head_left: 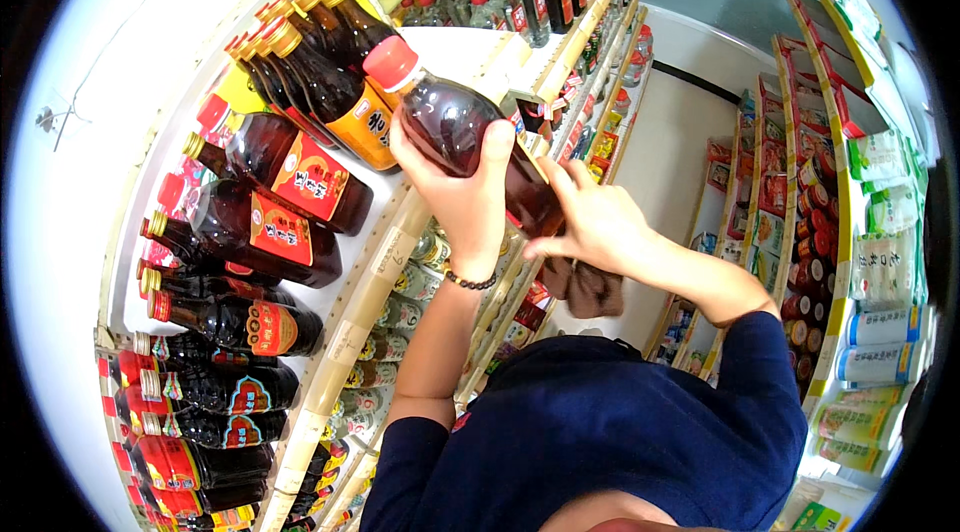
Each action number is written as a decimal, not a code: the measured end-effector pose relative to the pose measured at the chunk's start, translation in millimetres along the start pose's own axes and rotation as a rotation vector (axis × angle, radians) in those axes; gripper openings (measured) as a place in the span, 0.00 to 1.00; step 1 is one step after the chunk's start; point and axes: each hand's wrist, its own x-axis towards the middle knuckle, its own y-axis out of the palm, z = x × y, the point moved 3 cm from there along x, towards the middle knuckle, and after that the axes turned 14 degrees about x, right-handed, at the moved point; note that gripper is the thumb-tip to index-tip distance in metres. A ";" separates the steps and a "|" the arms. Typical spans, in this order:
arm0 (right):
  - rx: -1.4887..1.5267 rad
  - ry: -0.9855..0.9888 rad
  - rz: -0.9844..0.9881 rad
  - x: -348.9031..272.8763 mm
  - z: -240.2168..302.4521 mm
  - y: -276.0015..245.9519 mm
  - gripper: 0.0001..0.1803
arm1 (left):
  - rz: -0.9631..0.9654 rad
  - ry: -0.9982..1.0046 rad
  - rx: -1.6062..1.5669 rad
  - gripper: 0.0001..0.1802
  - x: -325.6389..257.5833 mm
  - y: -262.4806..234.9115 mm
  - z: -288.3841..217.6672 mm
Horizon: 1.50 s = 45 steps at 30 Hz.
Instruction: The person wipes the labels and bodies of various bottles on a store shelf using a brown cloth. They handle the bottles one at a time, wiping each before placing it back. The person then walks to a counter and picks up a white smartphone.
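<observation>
A large bottle (455,122) of dark red-brown liquid with a red cap is tilted in front of me, cap toward the upper left. My left hand (458,212) is closed around its body, thumb on the near side. At the bottle's lower end, my right hand (605,227) has its fingers curled against the side near the base. A brown cloth (583,290) hangs beneath that hand, gripped in it; the palm side is hidden. Next to my left hand on the shelf, dark bottles with gold caps and orange labels (360,127) stand close together.
On the left, a shelf (352,317) carries rows of dark bottles (265,327), some red-capped with red labels (300,172). Lower tiers hold more bottles and jars. Across the aisle floor (675,142), the right shelves carry packets (885,252) and red-lidded jars (808,272).
</observation>
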 end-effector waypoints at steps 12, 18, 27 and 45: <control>0.594 -0.173 -0.024 15.5 -40.2 23.4 0.31 | 0.480 0.224 -0.017 0.43 36.7 -19.4 -39.9; 0.808 -0.174 0.239 23.4 -49.0 32.9 0.42 | 0.752 0.080 0.127 0.14 56.2 -14.8 -52.8; 1.032 0.015 -0.168 17.5 -101.5 23.7 0.35 | 0.424 0.142 0.333 0.18 187.2 42.0 -80.5; 1.065 0.444 -0.578 -166.1 -178.6 -13.6 0.25 | 0.218 0.345 0.624 0.24 325.8 105.8 77.2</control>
